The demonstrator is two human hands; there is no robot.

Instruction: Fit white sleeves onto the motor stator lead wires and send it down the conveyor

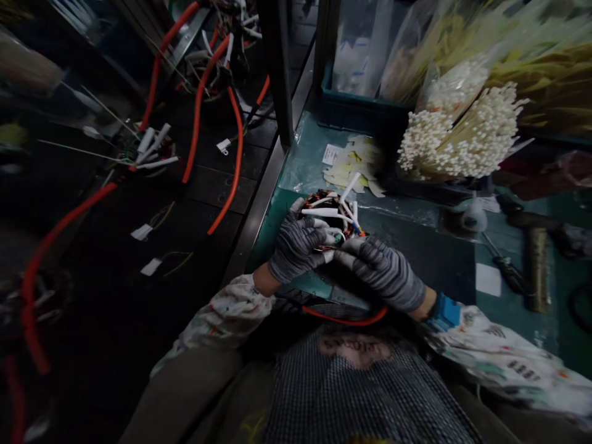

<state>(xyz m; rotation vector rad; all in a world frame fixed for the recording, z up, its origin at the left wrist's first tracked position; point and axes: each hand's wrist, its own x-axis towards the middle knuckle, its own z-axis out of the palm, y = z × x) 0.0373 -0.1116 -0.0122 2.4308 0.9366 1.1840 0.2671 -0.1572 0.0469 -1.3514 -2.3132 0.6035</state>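
Note:
Both hands wear grey striped gloves with pale fingertips. My left hand [300, 242] is wrapped round the left side of a round copper-wound coil [319, 200] with white sleeved wires [321, 212] on top. At the coil's near right edge, my right hand [382, 266] has its fingers pressed together beside a few coloured wire ends; whether it pinches one of them is too small to tell. The two hands' fingertips nearly meet at the near edge of the coil. A red sleeved cable [349, 320] curves between my body and the bench edge.
Behind the coil lie pale yellowish strips [356, 163] and a blue bin [365, 111]. A bundle of white-tipped sticks [462, 135] stands back right, with a screwdriver [511, 274] nearer. Left of the metal bench edge [259, 216], more coils with red cables [198, 117] lie on a dark surface.

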